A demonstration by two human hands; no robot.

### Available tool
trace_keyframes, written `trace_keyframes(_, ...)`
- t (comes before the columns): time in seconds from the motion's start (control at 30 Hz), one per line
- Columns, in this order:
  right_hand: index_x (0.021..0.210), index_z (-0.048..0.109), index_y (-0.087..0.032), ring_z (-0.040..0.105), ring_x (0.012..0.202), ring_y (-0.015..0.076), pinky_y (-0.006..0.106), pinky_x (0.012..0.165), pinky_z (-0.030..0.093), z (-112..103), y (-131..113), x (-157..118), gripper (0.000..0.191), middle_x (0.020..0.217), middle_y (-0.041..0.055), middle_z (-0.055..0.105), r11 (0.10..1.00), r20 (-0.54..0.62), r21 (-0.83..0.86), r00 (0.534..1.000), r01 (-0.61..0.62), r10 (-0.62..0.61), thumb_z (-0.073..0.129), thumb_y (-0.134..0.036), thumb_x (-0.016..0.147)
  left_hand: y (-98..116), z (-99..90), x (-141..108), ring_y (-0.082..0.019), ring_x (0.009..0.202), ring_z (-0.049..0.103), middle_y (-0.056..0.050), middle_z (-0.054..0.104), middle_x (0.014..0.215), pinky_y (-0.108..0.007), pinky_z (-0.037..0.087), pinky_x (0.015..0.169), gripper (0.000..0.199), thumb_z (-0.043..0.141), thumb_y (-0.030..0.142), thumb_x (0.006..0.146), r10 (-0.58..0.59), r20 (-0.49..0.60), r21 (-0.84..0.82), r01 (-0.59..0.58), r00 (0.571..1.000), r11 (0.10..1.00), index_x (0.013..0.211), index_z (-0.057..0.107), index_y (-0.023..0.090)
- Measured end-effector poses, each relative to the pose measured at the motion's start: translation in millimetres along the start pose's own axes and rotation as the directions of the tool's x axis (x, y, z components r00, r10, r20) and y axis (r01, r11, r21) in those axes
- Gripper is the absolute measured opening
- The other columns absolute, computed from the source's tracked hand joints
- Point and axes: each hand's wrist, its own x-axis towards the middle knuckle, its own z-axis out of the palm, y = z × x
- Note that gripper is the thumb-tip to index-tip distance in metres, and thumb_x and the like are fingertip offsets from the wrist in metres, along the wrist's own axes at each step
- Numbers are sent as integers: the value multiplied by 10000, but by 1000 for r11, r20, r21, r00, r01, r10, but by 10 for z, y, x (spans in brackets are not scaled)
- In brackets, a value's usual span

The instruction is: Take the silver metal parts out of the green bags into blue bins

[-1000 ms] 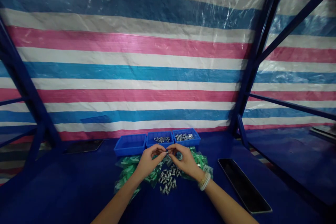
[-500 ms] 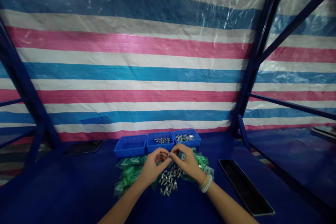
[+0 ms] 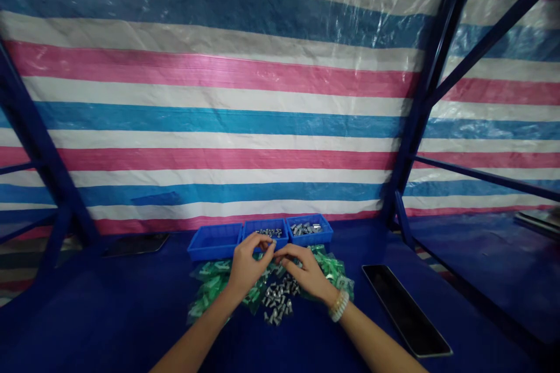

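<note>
Two hands meet low over the bench (image 3: 131,309), behind the pile of metal pieces (image 3: 279,298). Raised slightly higher, the left hand (image 3: 245,268) pinches a small piece (image 3: 273,244) between thumb and forefinger, its other fingers curled. Close beside those fingertips is the right hand (image 3: 306,273), fingers bent and thumb tucked beneath; whether it grips anything, I cannot tell. Both forearms reach in from the near edge, angled toward each other, and a pale beaded bracelet (image 3: 339,306) circles the right wrist.

Green packets (image 3: 210,292) lie on both sides of the pile; any print on them is too small to read. Behind stand three blue trays in a row: the left tray (image 3: 214,253), the middle tray (image 3: 282,241) and the right tray (image 3: 311,239), the latter two holding metal parts. A stretch of blue surface separates the packets from a black phone (image 3: 406,310) at right. Farther left lies a dark flat device (image 3: 136,244), near the striped sheet (image 3: 227,157).
</note>
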Motion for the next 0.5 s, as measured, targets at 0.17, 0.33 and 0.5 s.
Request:
trace_keyframes(0.17, 928, 712, -203, 644, 753, 171, 278, 720, 488, -33, 13, 17, 173, 837, 34, 706, 996, -69, -82, 997, -29, 23, 546, -183, 884, -279, 16, 380, -191, 713, 620, -34, 660, 766, -292, 467, 674, 89, 622, 203, 777, -58, 123, 173, 36, 991, 984, 855, 651, 171)
trace_keyframes(0.33, 887, 711, -192, 635, 742, 171, 278, 709, 488, -45, 35, 37, 165, 830, 40, 708, 993, -161, -111, 987, -31, 13, 546, -186, 875, -225, -50, 215, -195, 770, 617, -27, 667, 805, -284, 444, 696, 87, 608, 183, 768, 24, 446, 170, -111, 895, 979, 826, 671, 200)
trace_keyframes(0.5, 857, 706, -186, 622, 717, 161, 274, 692, 482, -28, 1, 39, 165, 806, 37, 702, 992, -170, -127, 986, -18, -4, 541, -173, 864, -94, -105, -113, -216, 843, 604, -28, 666, 817, -297, 418, 754, 99, 604, 190, 778, 25, 672, 183, -199, 740, 963, 786, 701, 208)
